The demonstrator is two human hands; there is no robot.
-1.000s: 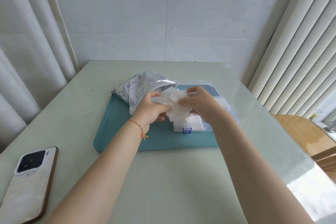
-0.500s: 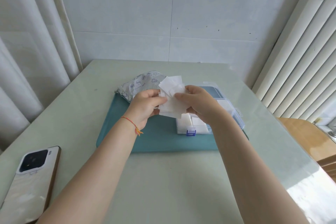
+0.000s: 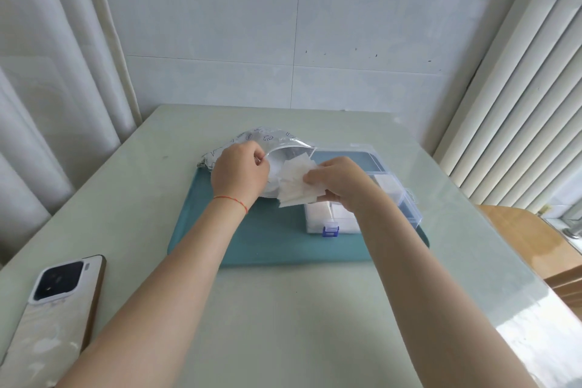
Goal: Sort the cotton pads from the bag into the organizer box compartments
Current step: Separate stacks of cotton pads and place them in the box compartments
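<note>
From the head camera, the bag [image 3: 252,143] lies on the far left of the teal mat [image 3: 283,249], its long axis running left to right and its open mouth turned right toward the box [image 3: 400,198]. The left hand [image 3: 241,175] pinches the bag's mouth edge, fingers curled. The right hand [image 3: 338,181] grips a fanned bunch of white cotton pads [image 3: 296,183] at the bag's mouth, just above the box's near-left corner.

The clear box sits on the mat's right half (its lid [image 3: 346,156] lies open behind it), a blue latch [image 3: 329,228] at its near edge. A phone [image 3: 53,312] lies face down at the desk's [image 3: 299,324] near left, well apart.

The right forearm covers much of the box, so its compartments can't be counted; white pads show in the near ones.
</note>
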